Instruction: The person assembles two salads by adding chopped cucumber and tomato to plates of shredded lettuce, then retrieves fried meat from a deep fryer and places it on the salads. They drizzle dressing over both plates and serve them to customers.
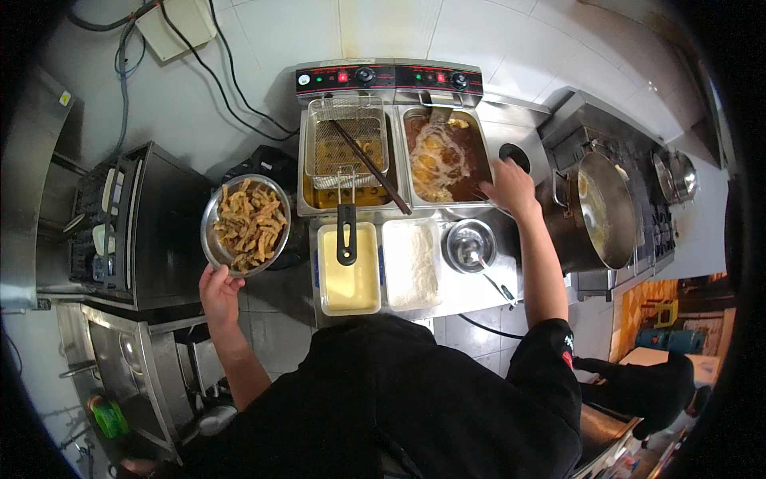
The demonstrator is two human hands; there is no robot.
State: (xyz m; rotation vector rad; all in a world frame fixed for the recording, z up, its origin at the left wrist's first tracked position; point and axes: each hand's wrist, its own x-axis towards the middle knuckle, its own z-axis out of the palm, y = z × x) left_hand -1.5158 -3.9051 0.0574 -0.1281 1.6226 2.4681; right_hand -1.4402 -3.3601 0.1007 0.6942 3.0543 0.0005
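My left hand (222,294) grips the rim of a round steel bowl (209,239) full of browned, coated strips (249,223), left of the fryer. My right hand (511,188) reaches over the right edge of the double fryer's right tank (407,120). Its fingers look spread and slightly blurred, with nothing visible in them. In that tank the dark oil (475,152) foams pale around yellowish pieces. A wire basket (351,120) with a black handle (346,235) sits over the left tank. Dark chopsticks (371,168) lie across that basket.
Before the fryer stand a tub of yellow batter (349,275), a tub of white powder (411,267) and a small steel bowl (469,246) with a utensil. A large pot (610,211) stands right. Another person (650,387) is at lower right. Cables (231,88) hang behind left.
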